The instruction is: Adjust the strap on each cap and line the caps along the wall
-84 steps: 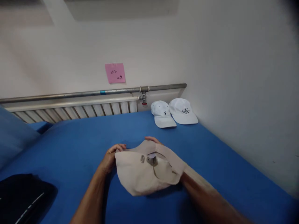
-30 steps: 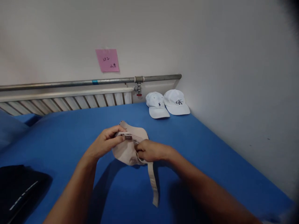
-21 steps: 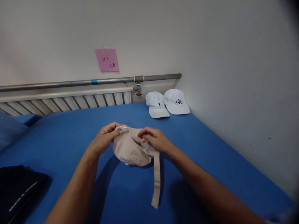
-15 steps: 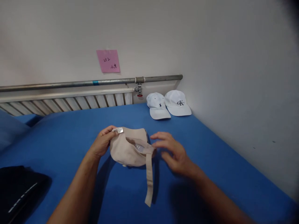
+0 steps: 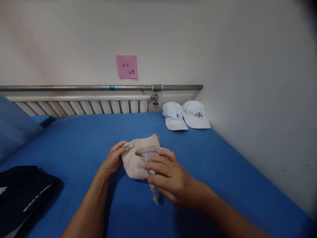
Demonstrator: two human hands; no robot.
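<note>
A beige baseball cap [image 5: 135,167] is held above the blue surface, its back opening turned toward me. My left hand [image 5: 112,158] pinches its left edge beside a metal buckle [image 5: 129,145]. From the right, my right hand [image 5: 170,177] reaches over the back opening, its bent fingers closed around the right side of the cap where the strap begins. The loose end of the beige strap [image 5: 154,195] hangs below those fingers. Part of the cap and the fingertips' exact grip are hidden behind the right hand.
Two white caps, one with a small rider logo [image 5: 173,114] and one lettered CK [image 5: 195,112], sit at the back corner. A folded black cloth item [image 5: 27,195] lies at left. Behind run a metal pipe [image 5: 86,88] and a radiator [image 5: 94,107]; a pink note [image 5: 126,66] is on the wall.
My right hand has moved left onto the cap and taken hold near the strap. The strap's hanging end now shows less and sits further left. The view has shifted slightly left.
</note>
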